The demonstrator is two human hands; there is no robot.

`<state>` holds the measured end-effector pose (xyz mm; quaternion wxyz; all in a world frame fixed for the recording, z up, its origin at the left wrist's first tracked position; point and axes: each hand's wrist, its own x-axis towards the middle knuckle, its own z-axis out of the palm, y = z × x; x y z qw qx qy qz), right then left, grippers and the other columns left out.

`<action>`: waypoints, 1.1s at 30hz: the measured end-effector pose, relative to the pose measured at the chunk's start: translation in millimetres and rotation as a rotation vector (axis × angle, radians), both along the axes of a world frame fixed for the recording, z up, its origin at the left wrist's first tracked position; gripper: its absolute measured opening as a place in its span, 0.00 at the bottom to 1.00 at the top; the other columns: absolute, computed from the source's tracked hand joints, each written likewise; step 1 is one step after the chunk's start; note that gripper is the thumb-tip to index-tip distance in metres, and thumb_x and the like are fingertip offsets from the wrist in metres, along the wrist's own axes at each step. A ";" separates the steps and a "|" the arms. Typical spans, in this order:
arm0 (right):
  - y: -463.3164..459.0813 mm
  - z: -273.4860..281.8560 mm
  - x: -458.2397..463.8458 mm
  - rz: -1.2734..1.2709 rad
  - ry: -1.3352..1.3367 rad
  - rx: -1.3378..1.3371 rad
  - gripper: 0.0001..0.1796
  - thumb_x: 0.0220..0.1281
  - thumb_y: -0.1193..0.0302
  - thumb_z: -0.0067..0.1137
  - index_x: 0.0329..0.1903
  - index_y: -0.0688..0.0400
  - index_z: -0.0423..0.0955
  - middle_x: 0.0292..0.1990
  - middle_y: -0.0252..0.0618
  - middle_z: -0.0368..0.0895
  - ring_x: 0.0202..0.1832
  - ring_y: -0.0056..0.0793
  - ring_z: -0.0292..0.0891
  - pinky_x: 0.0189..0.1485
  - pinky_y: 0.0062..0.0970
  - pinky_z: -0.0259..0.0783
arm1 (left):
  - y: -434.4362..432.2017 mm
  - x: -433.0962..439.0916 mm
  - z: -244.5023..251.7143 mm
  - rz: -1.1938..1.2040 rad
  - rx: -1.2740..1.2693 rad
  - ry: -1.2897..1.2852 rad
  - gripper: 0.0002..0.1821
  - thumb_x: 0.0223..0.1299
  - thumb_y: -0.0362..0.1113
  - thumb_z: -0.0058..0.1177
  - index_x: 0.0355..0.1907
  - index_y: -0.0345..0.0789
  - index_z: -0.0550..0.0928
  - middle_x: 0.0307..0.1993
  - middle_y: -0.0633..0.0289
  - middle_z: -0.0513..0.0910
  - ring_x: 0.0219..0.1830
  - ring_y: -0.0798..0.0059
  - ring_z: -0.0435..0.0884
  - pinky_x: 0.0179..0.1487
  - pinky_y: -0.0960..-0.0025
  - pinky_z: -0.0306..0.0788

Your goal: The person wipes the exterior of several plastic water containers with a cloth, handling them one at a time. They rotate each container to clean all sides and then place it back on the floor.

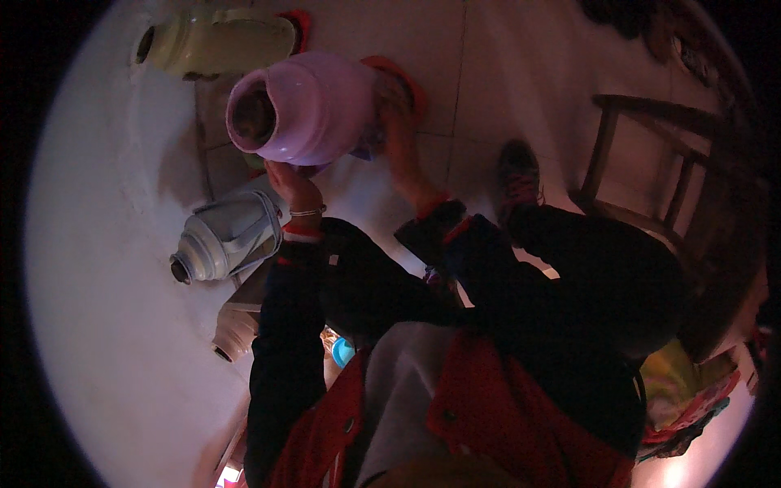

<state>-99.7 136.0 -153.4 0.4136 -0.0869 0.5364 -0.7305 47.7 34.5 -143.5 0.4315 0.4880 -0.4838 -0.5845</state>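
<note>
A pink thermos flask casing (323,104) lies tilted between my two hands, its wide round opening facing left and its inside dark. My left hand (295,189), with a bracelet at the wrist, supports it from beneath near the opening. At the other end, my right hand (399,140) holds the casing close to its base, where an orange-red round piece (399,76) shows behind; the fingers there are dim. Beyond it is a yellowish-green thermos flask (226,46) with a red base edge. A pale grey thermos flask with a handle (223,238) stands left of my left wrist.
A pale wall (104,244) runs down the left side. Another beige flask (235,335) is at lower left. A wooden stool or chair frame (647,158) stands at the right on the tiled floor (482,73). My shoe (518,177) is left of it.
</note>
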 end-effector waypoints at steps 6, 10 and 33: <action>-22.1 9.9 -28.6 0.023 0.357 -0.434 0.20 0.64 0.65 0.39 0.57 0.58 0.62 0.54 0.40 0.65 0.53 0.23 0.63 0.49 0.22 0.65 | 5.6 -3.1 6.9 -0.008 0.084 0.024 0.24 0.63 0.53 0.36 0.54 0.38 0.67 0.51 0.60 0.70 0.50 0.66 0.72 0.47 0.63 0.70; -14.0 -32.8 -20.8 0.077 -0.108 -0.252 0.22 0.65 0.63 0.36 0.58 0.59 0.61 0.56 0.39 0.64 0.55 0.22 0.62 0.55 0.25 0.61 | 6.1 -4.5 10.2 -0.027 0.039 -0.017 0.25 0.61 0.54 0.37 0.54 0.40 0.67 0.51 0.61 0.70 0.50 0.65 0.72 0.46 0.63 0.71; -105.7 -110.3 -117.5 0.739 0.517 -0.498 0.21 0.48 0.62 0.55 0.47 0.56 0.71 0.46 0.41 0.75 0.43 0.33 0.72 0.50 0.31 0.66 | 10.6 47.3 -33.5 0.083 -0.009 -0.001 0.21 0.63 0.47 0.39 0.57 0.41 0.64 0.57 0.63 0.67 0.55 0.66 0.66 0.59 0.64 0.60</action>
